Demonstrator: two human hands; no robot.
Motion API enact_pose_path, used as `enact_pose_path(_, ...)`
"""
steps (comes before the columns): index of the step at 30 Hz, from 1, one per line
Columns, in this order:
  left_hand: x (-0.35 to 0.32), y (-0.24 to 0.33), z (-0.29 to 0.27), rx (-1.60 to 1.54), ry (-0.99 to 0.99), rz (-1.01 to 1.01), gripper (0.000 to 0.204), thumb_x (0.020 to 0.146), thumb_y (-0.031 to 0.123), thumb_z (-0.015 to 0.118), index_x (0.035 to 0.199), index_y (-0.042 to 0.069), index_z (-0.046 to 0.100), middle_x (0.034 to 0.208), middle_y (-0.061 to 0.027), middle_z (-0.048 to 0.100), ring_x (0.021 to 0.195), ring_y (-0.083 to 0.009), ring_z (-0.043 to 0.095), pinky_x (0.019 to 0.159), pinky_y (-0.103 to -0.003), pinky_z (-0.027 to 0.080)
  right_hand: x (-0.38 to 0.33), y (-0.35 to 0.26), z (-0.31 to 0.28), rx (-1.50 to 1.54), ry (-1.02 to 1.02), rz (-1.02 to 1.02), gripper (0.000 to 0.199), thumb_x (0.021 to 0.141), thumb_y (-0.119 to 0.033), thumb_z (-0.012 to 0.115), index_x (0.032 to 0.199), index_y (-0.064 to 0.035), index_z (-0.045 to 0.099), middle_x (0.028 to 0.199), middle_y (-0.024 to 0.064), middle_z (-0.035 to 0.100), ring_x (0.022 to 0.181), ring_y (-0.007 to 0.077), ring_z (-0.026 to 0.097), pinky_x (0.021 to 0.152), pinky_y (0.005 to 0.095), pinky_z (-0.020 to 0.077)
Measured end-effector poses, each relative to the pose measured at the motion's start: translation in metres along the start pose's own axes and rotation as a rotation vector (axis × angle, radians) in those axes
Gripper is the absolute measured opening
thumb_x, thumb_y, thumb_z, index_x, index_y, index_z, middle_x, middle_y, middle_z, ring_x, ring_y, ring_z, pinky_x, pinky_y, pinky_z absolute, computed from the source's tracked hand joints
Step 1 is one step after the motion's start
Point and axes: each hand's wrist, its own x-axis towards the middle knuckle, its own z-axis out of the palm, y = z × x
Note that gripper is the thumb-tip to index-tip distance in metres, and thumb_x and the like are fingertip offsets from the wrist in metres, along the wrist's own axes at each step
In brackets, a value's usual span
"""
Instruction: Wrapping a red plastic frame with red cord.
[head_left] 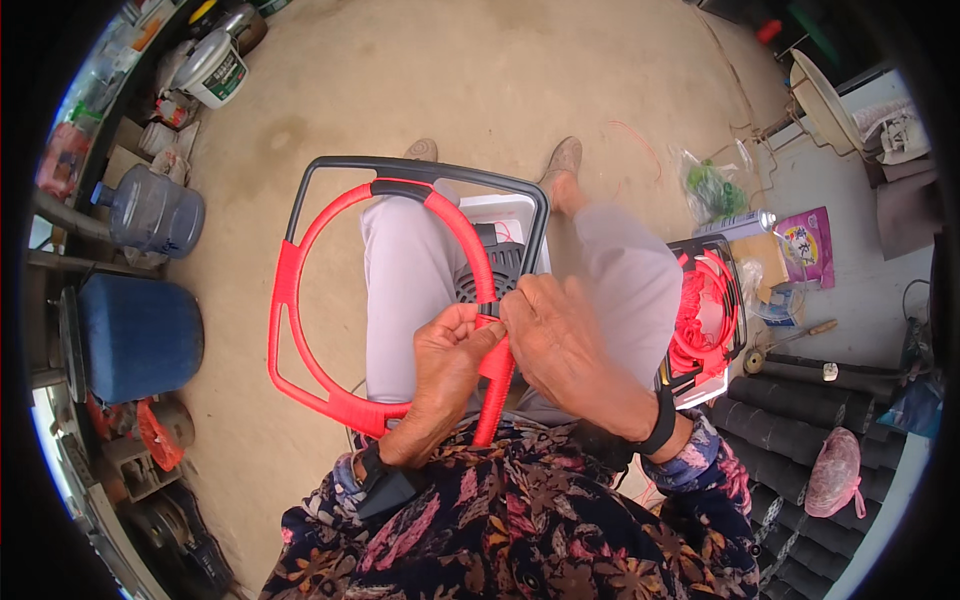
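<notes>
Left hand (447, 362) pinching red-wrapped ring (475, 248); right hand (560, 345) against it, hold unclear; outer frame (542, 220) beyond grip, red bundle (692, 312) rightward.

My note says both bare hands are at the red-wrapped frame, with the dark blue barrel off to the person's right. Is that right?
Not quite: the head view shows the dark blue barrel off to the person's left. The rest holds: the left hand and right hand are at the red-wrapped frame.
</notes>
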Motion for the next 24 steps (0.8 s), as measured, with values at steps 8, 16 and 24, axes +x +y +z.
enact_pose_path(8, 0.009, 0.000, -0.002, -0.050, -0.045, -0.070, 0.012, 0.085, -0.004, 0.059, 0.098, -0.003, 0.061, 0.080, -0.0054, 0.066, 0.067, -0.0071, 0.061, 0.060, -0.020, 0.050, 0.002, 0.013, 0.002, 0.295, 0.014, 0.130, 0.011, 0.077, -0.005, 0.061, 0.083, -0.0042, 0.053, 0.082, 0.0104, 0.049, 0.076, 0.0288, 0.049, 0.065, 0.0385, 0.0362)
enact_pose_path(16, 0.007, 0.001, 0.001, -0.067, -0.053, -0.037, 0.013, 0.085, -0.005, 0.056, 0.096, -0.002, 0.061, 0.078, -0.0048, 0.066, 0.064, -0.0066, 0.060, 0.056, -0.019, 0.048, -0.003, 0.018, -0.002, 0.245, -0.051, 0.054, 0.008, 0.081, -0.007, 0.061, 0.083, -0.0024, 0.054, 0.078, 0.0108, 0.048, 0.075, 0.0297, 0.049, 0.064, 0.0384, 0.0375)
enact_pose_path(24, 0.004, -0.006, 0.002, -0.005, -0.035, -0.068, 0.012, 0.083, 0.000, 0.063, 0.095, 0.000, 0.061, 0.071, -0.0034, 0.066, 0.053, -0.0049, 0.057, 0.038, -0.017, 0.036, -0.018, 0.012, -0.039, 0.797, -0.456, 0.336, 0.014, 0.087, -0.013, 0.062, 0.083, -0.0028, 0.052, 0.064, 0.0072, 0.047, 0.057, 0.0180, 0.045, 0.053, 0.0315, 0.0381)
